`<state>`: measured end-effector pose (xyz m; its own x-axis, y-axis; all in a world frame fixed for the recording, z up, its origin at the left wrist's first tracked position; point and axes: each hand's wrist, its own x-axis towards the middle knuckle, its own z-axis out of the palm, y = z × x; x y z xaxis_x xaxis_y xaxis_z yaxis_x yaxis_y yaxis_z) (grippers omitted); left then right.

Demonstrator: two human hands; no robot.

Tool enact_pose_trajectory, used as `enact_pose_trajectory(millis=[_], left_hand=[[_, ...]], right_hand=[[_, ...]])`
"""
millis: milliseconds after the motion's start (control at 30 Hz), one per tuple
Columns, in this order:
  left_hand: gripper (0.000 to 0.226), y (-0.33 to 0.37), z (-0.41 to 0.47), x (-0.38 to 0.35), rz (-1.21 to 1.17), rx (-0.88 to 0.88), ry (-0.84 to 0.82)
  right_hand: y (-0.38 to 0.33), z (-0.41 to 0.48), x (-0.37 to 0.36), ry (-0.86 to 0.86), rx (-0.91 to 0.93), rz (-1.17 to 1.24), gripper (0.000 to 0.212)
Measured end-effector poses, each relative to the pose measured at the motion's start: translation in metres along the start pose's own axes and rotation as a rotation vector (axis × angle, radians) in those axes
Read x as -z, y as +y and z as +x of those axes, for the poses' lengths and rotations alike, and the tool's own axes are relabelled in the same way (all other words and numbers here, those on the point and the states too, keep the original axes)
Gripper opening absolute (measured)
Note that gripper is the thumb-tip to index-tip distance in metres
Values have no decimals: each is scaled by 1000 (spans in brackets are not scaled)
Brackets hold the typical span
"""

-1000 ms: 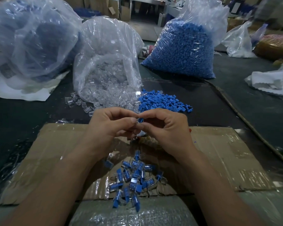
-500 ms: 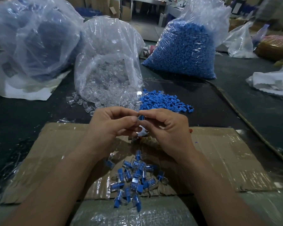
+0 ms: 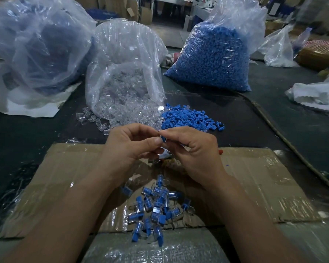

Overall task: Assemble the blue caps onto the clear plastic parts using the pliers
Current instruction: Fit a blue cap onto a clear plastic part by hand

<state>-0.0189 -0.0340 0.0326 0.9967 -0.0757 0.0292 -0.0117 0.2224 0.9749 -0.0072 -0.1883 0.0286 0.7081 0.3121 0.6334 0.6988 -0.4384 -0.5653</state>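
Observation:
My left hand [image 3: 130, 147] and my right hand [image 3: 193, 149] meet fingertip to fingertip above the cardboard sheet [image 3: 264, 179]. Between the fingertips sits a small blue cap [image 3: 162, 139] on a clear plastic part, mostly hidden by the fingers. Both hands pinch this piece. Below the hands lies a pile of assembled blue-and-clear pieces [image 3: 156, 209]. Behind the hands are a loose heap of blue caps [image 3: 188, 118] and spilled clear parts [image 3: 101, 124]. Under my right hand lies a wrapped handle [image 3: 171, 163] with a red tip [image 3: 220, 151], partly hidden; I cannot tell if it is the pliers.
An open bag of clear parts [image 3: 125, 76] stands behind the hands, a full bag of blue caps [image 3: 213, 59] to its right, and a large bag [image 3: 38, 44] at the far left. More plastic bags [image 3: 317, 95] lie at the right. A cord [image 3: 285, 141] runs along the dark table.
The hands have stayed together at the same spot, with only small finger shifts around the pinched piece. The piles have not moved.

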Motion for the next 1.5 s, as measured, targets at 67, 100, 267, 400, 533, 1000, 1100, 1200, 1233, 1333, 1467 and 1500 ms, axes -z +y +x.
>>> enact_pose_trajectory(millis=[67,100,267,400,533,1000,1100,1200,1233,1333,1467,1500], left_hand=[[14,-1,0,0,7,-1,5],[12,-1,0,1,15,-4,5],[8,-3,0,1,59,-26,-1],[12,-4,0,1,91,-32,-12],[6,-4,0,2,86,-26,9],[10,0,-1,-1,70,21,-6],[16,-1,0,-1,70,31,-4],[15,-2,0,0,59,37,-3],[15,-3,0,0,57,37,-4],[16,-4,1,-1,51,40,-7],[15,-4,0,0,61,32,-1],[15,-4,1,0,59,28,10]], right_hand=[[-1,0,0,-5,-3,2,27],[-1,0,0,-9,-5,1,27],[-3,0,-1,-29,-9,-1,26],[-3,0,5,-68,-24,-51,30],[-2,1,8,-86,-94,-50,35],[-1,1,4,-75,9,-91,25],[-2,1,4,-53,25,-90,23],[-2,1,3,-31,47,-95,22],[-2,1,3,-27,53,-97,22],[-2,1,4,-42,52,-95,22],[-1,2,11,-126,-70,-151,34],[1,3,15,-140,-162,-147,39]])
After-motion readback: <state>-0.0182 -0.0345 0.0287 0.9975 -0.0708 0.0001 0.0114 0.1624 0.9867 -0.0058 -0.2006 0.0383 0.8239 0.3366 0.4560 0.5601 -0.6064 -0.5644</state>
